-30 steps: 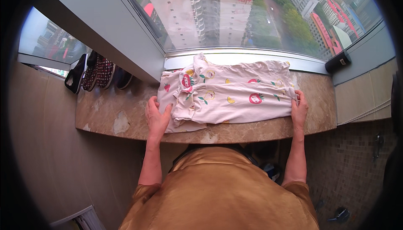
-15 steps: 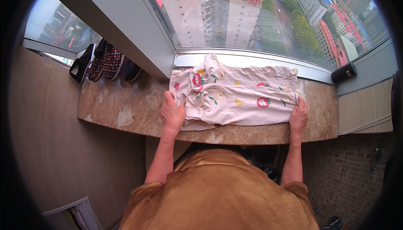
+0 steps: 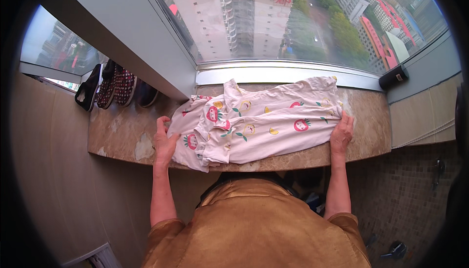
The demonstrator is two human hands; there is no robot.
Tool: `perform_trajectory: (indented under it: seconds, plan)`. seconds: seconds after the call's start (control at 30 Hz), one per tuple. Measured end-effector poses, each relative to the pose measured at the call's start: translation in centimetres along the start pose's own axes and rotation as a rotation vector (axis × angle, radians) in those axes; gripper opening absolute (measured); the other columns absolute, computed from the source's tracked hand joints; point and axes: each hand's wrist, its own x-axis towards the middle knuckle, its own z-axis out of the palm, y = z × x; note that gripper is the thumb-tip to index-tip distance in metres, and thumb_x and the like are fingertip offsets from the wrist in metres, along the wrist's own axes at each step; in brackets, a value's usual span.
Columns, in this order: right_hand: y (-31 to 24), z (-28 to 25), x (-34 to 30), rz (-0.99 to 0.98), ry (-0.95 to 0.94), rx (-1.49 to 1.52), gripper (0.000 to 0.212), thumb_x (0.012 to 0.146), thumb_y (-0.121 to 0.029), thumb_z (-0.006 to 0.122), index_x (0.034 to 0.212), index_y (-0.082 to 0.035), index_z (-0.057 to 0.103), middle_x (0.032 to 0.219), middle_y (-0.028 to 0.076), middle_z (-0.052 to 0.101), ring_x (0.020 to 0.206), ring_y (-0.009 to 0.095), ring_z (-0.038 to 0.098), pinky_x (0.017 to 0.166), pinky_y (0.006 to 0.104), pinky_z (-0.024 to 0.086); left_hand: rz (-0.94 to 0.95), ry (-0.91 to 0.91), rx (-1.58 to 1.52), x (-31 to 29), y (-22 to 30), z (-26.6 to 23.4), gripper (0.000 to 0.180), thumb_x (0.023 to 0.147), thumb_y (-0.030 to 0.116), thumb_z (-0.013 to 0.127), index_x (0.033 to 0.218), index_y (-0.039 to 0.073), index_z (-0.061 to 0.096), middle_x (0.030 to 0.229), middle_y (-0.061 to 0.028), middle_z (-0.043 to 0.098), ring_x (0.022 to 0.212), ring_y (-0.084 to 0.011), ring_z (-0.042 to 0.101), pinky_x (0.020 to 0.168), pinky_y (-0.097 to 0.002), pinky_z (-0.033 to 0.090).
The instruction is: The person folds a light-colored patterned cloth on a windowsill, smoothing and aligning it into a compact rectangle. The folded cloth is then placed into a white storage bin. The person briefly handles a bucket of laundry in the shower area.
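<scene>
garment (image 3: 271, 123) on ledge (image 3: 117, 131), left hand (image 3: 165, 145) spread at one end, right hand (image 3: 341, 135) at other, grip unclear

The garment (image 3: 271, 138) is thin, soft-looking cloth, matt and finely creased, with flat printed motifs. Beneath it the desk (image 3: 115, 128) looks like polished stone, brown and veined, smooth with a low gloss. The window's lower rail (image 3: 288, 75) appears to be shiny, silvery metal; the broad window post (image 3: 132, 31) has a smooth, painted-looking grey finish. The window pane (image 3: 268, 35) is clear glass with faint reflections. The black cylinder (image 3: 391, 77) looks matt. The shirt (image 3: 254, 219) is brown cloth with a satiny sheen. The left wall (image 3: 63, 155) looks smooth, the mosaic tiling (image 3: 400, 189) finely gridded
</scene>
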Motion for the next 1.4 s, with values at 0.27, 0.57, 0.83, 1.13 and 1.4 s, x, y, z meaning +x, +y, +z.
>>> perform_trajectory:
  seconds: [0.27,0.57,0.83,1.13,1.4]
  plan:
    - [-0.1,0.4,0.0,0.007,0.005,0.007,0.041,0.087,0.002,0.054,0.128,-0.005,0.058,0.107,0.017,0.057,0.099,0.039,0.06,0.086,0.0485,0.05,0.195,0.402,0.657,4.2,-5.4,-4.1,0.057,0.08,0.0,0.073,0.132,0.01,0.052,0.111,-0.0151,0.059,0.104,-0.0413,0.06,0.089,-0.0488,0.048]
    - [-1.0,-0.2,0.5,0.026,0.029,0.061,0.031,0.092,-0.011,0.061,0.124,-0.006,0.062,0.106,0.015,0.059,0.1,0.037,0.062,0.085,0.0472,0.052,0.411,0.019,0.156,2.0,7.8,6.9,0.061,0.079,0.021,0.081,0.13,0.0,0.054,0.12,-0.0204,0.058,0.112,-0.0382,0.057,0.095,-0.0451,0.046]
    - [-1.2,-0.4,0.9,0.021,0.01,0.056,0.039,0.089,-0.02,0.071,0.123,-0.004,0.061,0.106,0.015,0.058,0.097,0.036,0.062,0.084,0.0466,0.052,0.135,-0.198,0.028,6.7,8.5,12.0,0.029,0.078,0.023,0.081,0.099,0.01,0.066,0.087,-0.0108,0.067,0.09,-0.0307,0.066,0.089,-0.0408,0.047]
    - [-0.9,-0.4,0.8,-0.003,0.053,0.167,0.039,0.088,-0.017,0.072,0.122,-0.004,0.059,0.106,0.016,0.059,0.097,0.039,0.062,0.084,0.0462,0.052,0.742,0.321,0.394,6.8,11.8,10.3,0.042,0.081,0.014,0.077,0.119,0.009,0.059,0.111,-0.0114,0.059,0.106,-0.033,0.057,0.092,-0.0446,0.044]
    - [0.1,-0.4,0.7,0.081,0.01,0.398,0.031,0.083,-0.003,0.073,0.112,-0.002,0.063,0.101,0.016,0.062,0.095,0.037,0.063,0.082,0.0444,0.051,0.597,0.063,0.44,-1.7,8.8,11.5,0.044,0.076,0.02,0.079,0.114,0.007,0.06,0.109,-0.0107,0.056,0.105,-0.0316,0.055,0.093,-0.0457,0.04]
